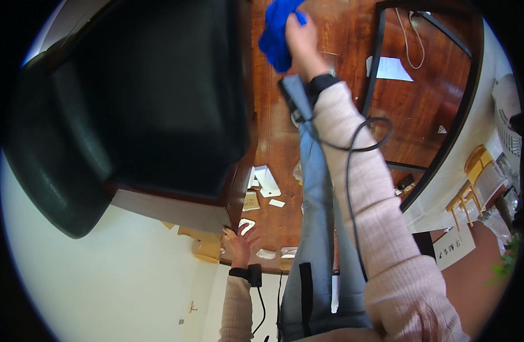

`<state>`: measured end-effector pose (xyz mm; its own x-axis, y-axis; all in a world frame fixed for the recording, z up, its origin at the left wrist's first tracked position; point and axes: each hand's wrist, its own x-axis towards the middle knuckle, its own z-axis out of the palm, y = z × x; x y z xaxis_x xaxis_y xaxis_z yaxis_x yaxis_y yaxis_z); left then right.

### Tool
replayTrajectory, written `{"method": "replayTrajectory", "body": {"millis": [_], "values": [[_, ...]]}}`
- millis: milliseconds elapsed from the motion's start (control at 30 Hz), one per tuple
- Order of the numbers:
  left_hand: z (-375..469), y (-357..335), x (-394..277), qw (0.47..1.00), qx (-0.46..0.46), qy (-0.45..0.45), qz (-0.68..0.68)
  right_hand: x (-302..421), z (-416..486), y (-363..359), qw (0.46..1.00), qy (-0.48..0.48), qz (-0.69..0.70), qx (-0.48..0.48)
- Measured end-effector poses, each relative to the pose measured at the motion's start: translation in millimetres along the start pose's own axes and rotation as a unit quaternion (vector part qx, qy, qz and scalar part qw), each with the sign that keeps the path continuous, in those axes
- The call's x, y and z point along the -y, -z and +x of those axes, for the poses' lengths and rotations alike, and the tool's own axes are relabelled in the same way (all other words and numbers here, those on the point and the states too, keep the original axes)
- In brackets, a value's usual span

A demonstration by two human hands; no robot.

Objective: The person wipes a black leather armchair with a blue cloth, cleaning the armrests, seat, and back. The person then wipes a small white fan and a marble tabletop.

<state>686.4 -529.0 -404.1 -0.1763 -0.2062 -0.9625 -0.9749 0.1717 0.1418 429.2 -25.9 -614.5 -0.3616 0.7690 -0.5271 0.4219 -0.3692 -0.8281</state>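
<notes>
My right hand (302,40) holds a bunched blue cloth (275,40) over the glossy reddish-brown wood floor (270,137). It is slightly blurred, and part of the cloth runs past the top edge of the view. At the lower left, my left hand (241,248) has its fingers spread, close against the bottom corner of a black leather armchair or sofa (176,107). I cannot tell how firmly it touches that corner. A black wrist strap with a cabled device (296,100) sits on my right wrist, and another device (255,275) on my left.
White boxes (267,181), brown cardboard (250,201) and scraps of paper lie beside the chair. A dark-framed structure (373,64) stands at right, with a paper sheet (392,69) and a pale cable (409,51). Farther right is a wooden stool (466,199). A black cable (350,192) loops across my right arm.
</notes>
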Motion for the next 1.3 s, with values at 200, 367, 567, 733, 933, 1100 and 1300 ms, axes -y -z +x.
{"method": "replayTrajectory", "body": {"millis": [200,367,567,733,933,1100,1300], "values": [[14.9,13.7,15.6,0.999,-0.045,-0.008,-0.028,-92.3,-276.6,-38.2,0.945,-0.198,-0.243,0.091],[12.2,8.9,8.9,0.998,0.01,0.0,-0.055,-122.8,-369.5,18.0,0.891,-0.28,-0.138,0.33],[-0.9,-15.7,-7.9,0.998,-0.046,-0.034,-0.005,-121.3,-327.7,66.7,0.845,-0.262,-0.152,0.44],[0.7,-14.5,-9.9,0.998,-0.04,-0.037,-0.012,-117.2,-297.2,51.6,0.912,-0.209,-0.142,0.323],[1.9,-9.2,-12.0,0.999,-0.027,-0.018,-0.015,-89.1,-212.6,73.0,0.95,-0.252,0.046,0.179],[0.7,-13.3,-14.4,1.0,-0.023,-0.011,-0.007,-77.5,-168.2,99.4,0.975,-0.196,0.052,0.088],[5.9,-4.4,-16.0,1.0,0.002,0.006,0.02,-99.3,-283.5,67.3,0.975,-0.145,-0.048,0.163]]}}
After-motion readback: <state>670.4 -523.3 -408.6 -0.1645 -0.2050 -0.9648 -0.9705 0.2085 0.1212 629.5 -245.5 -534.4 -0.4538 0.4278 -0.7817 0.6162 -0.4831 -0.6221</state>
